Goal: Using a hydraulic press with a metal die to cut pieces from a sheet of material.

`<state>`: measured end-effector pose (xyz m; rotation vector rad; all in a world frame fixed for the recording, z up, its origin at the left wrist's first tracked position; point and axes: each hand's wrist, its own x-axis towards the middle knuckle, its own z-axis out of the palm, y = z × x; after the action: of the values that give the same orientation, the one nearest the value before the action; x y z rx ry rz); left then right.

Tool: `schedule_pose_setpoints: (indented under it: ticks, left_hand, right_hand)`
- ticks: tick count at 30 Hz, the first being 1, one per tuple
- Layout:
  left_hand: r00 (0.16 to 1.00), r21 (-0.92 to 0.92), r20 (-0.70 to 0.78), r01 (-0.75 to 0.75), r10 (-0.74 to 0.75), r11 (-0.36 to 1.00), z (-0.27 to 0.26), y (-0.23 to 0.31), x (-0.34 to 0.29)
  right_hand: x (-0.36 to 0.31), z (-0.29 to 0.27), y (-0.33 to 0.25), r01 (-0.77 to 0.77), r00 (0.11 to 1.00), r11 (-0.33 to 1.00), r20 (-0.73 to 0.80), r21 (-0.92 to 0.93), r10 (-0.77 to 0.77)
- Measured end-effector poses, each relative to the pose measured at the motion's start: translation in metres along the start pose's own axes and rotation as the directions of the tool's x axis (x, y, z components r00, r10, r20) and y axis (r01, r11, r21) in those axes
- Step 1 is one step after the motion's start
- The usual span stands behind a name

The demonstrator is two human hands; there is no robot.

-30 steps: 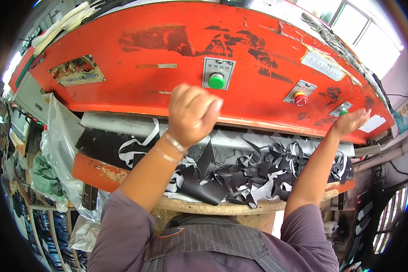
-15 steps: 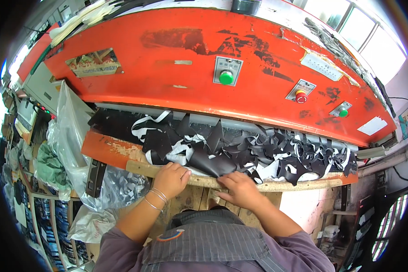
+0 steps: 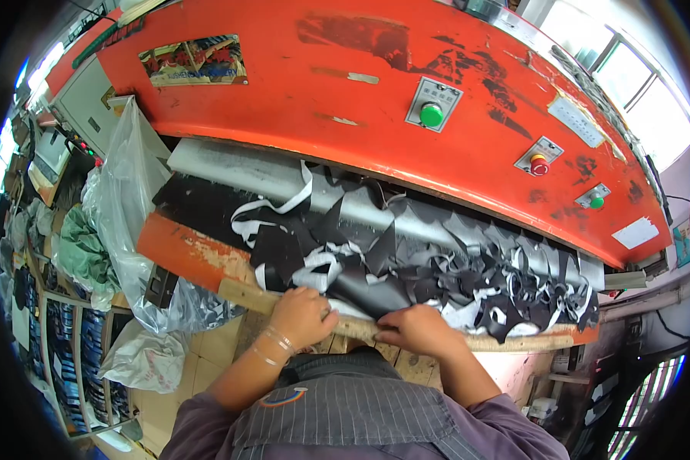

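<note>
My left fingers (image 3: 307, 297) are curling partly closed at the wooden rail (image 3: 247, 297), and my right fingers (image 3: 400, 317) are bending loosely at the black leather-like sheet's (image 3: 366, 295) near edge, though I cannot tell whether either is pinching it. Lying among offcuts (image 3: 498, 287), it is looking light, limp and slick, favouring a hold along that edge. Unlike a second ago, neither hand is hovering before the red panel (image 3: 376, 136).

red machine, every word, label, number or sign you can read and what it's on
Wording isn't copied, only located:
Nameplate, left: two rows of lettering.
Upper green-button plate: small characters.
Pale sheet, upper right: too small.
Red-button plate: too small.
Lower green-button plate: too small.
White label: nothing readable.
</note>
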<state>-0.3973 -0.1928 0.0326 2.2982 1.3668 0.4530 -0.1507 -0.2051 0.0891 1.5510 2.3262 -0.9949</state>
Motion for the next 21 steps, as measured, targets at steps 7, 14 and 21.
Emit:
schedule_pose_setpoints:
  ticks: [7,14,21]
  left_hand:
    - [0.968,-0.609,0.249,0.179,-0.028,0.773,-0.035,-0.026,0.077]
    - [0.973,-0.869,0.220,0.225,-0.063,0.440,-0.004,-0.063,0.137]
    - [0.977,-0.963,0.212,0.213,-0.027,0.166,0.003,-0.075,0.153]
  right_hand:
    - [0.167,-0.084,0.080,-0.148,0.697,0.984,-0.716,-0.094,0.037]
    - [0.227,-0.099,0.096,-0.089,0.697,0.994,-0.710,0.059,0.105]
    - [0.159,-0.038,0.039,0.378,0.908,0.577,-0.411,0.724,-0.078]
